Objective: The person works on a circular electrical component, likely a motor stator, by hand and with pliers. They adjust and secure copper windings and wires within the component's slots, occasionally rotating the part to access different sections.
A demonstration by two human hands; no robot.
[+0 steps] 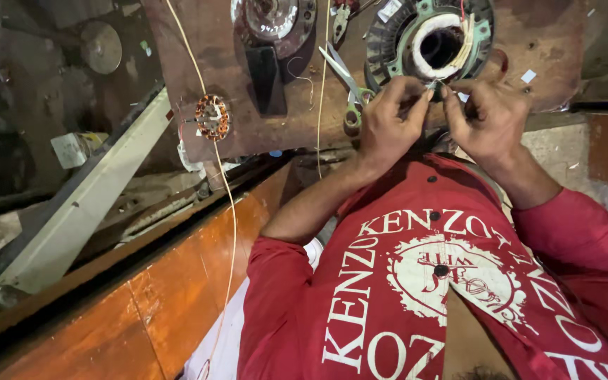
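While both hands are pinched together at the near edge of the worktop (198,42), a thin wire lead (436,86) is being worked at the rim of the round motor stator (388,35). The left hand (387,123) is closed tight, thumb and forefinger narrowed on the lead; the right hand (490,119) is closed the same way on its other part, fingertips nearly touching the left's. Whether the strand is being twisted, stripped or tied cannot be told, as the fingers hide it. The stator lies flat at the worktop's near right corner, green frame up, white insulation seen in its bore. Judged step: dressing or joining a winding lead at the stator's edge, mid-way. A fine, steady pinch and a short pull or twist seem called for next, without kinking the strand. Scissors (350,84) lie just left of the left hand, handles toward the near edge. A small copper-wound core (212,117) sits at the near left corner, well apart. A long pale wire (228,211) is draped over the near edge.
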